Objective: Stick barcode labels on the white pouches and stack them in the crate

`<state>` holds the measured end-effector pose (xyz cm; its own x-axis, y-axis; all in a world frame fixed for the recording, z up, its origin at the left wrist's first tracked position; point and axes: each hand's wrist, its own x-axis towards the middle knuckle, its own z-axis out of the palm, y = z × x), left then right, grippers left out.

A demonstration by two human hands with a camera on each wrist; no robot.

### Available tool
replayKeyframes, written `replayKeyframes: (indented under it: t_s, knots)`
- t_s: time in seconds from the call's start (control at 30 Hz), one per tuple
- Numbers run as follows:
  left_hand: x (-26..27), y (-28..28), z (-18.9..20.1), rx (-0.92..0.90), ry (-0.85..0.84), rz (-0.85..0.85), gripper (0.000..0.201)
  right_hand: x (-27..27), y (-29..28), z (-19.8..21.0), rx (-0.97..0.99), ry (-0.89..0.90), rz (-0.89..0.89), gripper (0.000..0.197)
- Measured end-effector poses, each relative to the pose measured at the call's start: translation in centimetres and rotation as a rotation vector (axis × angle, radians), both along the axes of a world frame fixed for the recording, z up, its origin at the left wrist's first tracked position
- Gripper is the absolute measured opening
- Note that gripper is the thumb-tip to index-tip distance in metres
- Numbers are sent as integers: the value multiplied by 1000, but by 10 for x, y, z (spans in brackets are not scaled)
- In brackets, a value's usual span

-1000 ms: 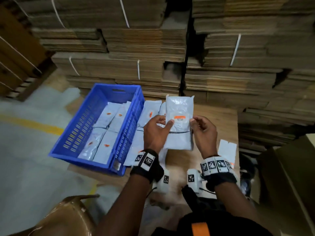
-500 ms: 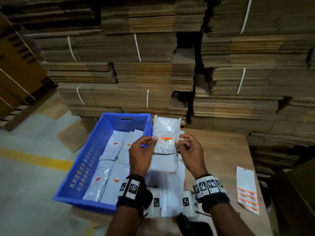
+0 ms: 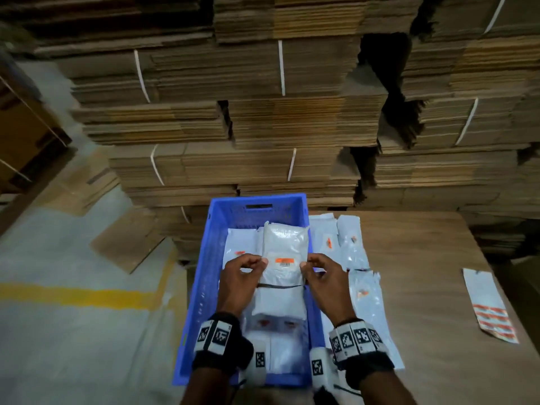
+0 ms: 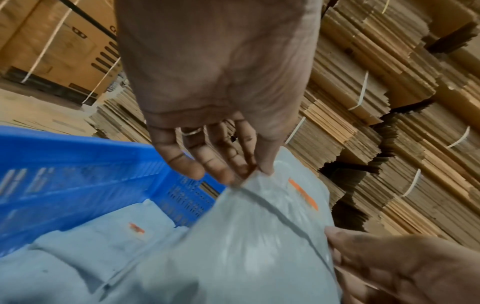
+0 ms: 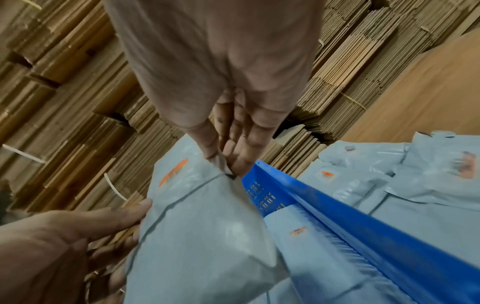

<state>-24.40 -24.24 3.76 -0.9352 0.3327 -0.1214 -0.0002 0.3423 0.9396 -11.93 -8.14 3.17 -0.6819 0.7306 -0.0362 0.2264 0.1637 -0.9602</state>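
I hold a white pouch [image 3: 285, 252] with an orange barcode label [image 3: 284, 261] above the blue crate [image 3: 210, 258]. My left hand [image 3: 242, 276] pinches its left edge and my right hand [image 3: 321, 276] pinches its right edge. In the left wrist view my left fingers [image 4: 221, 164] pinch the pouch [image 4: 259, 236] at its edge over the crate wall [image 4: 78, 174]. The right wrist view shows my right fingers [image 5: 233, 156] pinching the pouch [image 5: 202, 226] beside the crate rim [image 5: 324, 205]. Several labelled pouches [image 3: 236, 247] lie inside the crate.
More white pouches [image 3: 350, 247] lie on the brown table [image 3: 438, 273] right of the crate. A label sheet [image 3: 491, 305] with orange stickers lies at the table's right side. Strapped stacks of flat cardboard [image 3: 263, 112] rise behind. A yellow floor line [image 3: 73, 296] runs at left.
Both hands have carried the labelled pouch leftward from above the table to above the crate. The view has swung so the crate now sits under the hands.
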Motion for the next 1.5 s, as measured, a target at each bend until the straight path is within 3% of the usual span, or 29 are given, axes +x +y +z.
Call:
replayKeyframes:
  t_s: [0.23, 0.33, 0.47, 0.63, 0.87, 1.1, 1.23, 1.37, 1.5]
  knots:
    - [-10, -32, -27, -237, -168, -211, 14, 0, -19, -25, 179, -319, 59, 12]
    - [-18, -34, -29, -359, -193, -203, 12, -4, -19, -31, 221, -425, 69, 17]
    - [-49, -44, -22, -370, -42, -76, 2, -27, -19, -35, 177, -480, 69, 12]
    - [-106, -51, -15, -506, 256, 50, 36, -80, -19, -47, 130, -505, 89, 9]
    - [-147, -44, -50, -659, 320, -90, 50, -160, -8, -109, 102, -690, 169, 19]
    - [-156, -55, -99, -407, 391, -83, 51, -219, 2, -145, 145, -777, 128, 25]
    - [-151, -51, -101, -387, 388, -58, 54, -245, -1, -150, 165, -732, 197, 23]
    - [-149, -50, -97, -375, 349, -22, 53, -238, -18, -160, 145, -655, 204, 19]
    - [-150, -47, -101, -383, 359, -23, 58, -233, -34, -171, 194, -590, 325, 39]
